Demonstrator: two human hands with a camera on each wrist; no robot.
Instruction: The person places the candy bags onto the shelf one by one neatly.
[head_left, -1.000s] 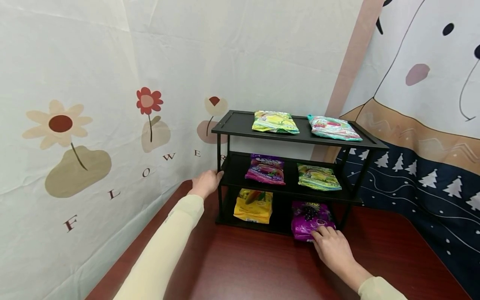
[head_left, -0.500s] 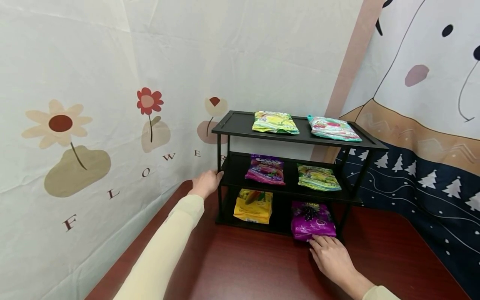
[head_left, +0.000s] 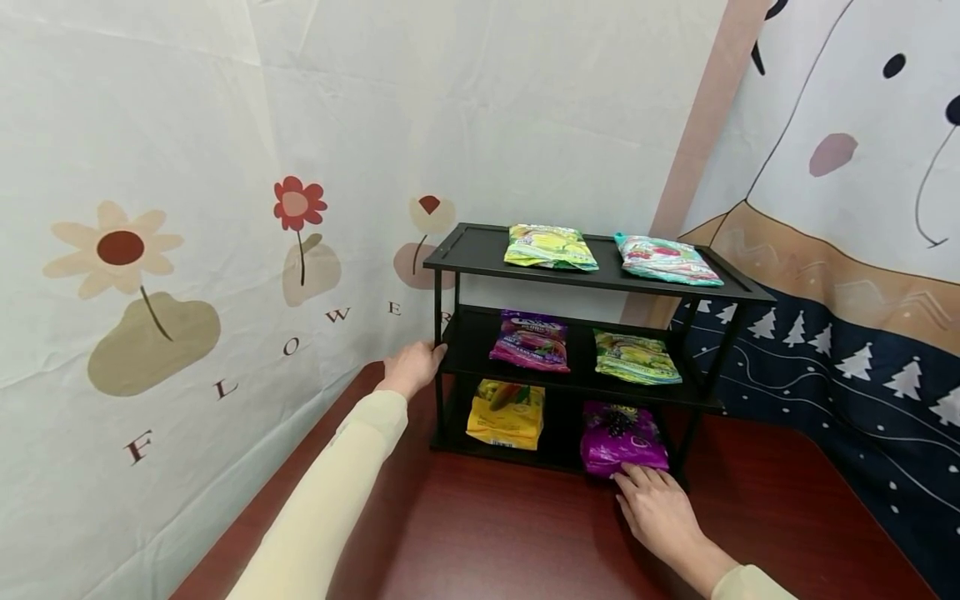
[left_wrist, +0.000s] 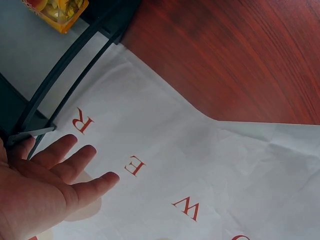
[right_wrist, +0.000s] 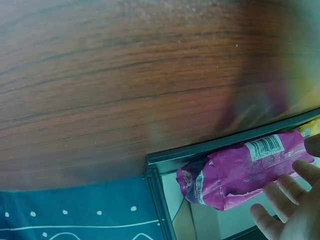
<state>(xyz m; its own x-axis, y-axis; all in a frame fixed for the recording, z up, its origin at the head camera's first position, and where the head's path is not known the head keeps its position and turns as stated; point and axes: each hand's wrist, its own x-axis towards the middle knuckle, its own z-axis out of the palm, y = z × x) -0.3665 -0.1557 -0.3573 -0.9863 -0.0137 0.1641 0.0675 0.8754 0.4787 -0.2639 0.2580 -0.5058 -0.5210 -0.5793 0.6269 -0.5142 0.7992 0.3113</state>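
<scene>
A black three-tier rack stands on the table. My left hand grips it by the left front post at middle-shelf height. In the left wrist view the other fingers of that hand spread away from the metal; its thumb is mostly hidden. On the bottom shelf, at the right, lies a purple candy bag with a grape picture. My right hand rests its fingertips against the bag's front edge, fingers extended rather than wrapped round it. The right wrist view shows the bag's barcode side inside the rack frame.
A yellow bag shares the bottom shelf. Above it sit a purple-pink bag and a green-yellow bag; the top holds a yellow bag and a teal-edged bag. Printed cloth hangs behind the reddish table.
The purple bag on the bottom shelf has slid slightly back into the rack. My right hand has shifted from its top front to its front edge. My left hand has stayed put.
</scene>
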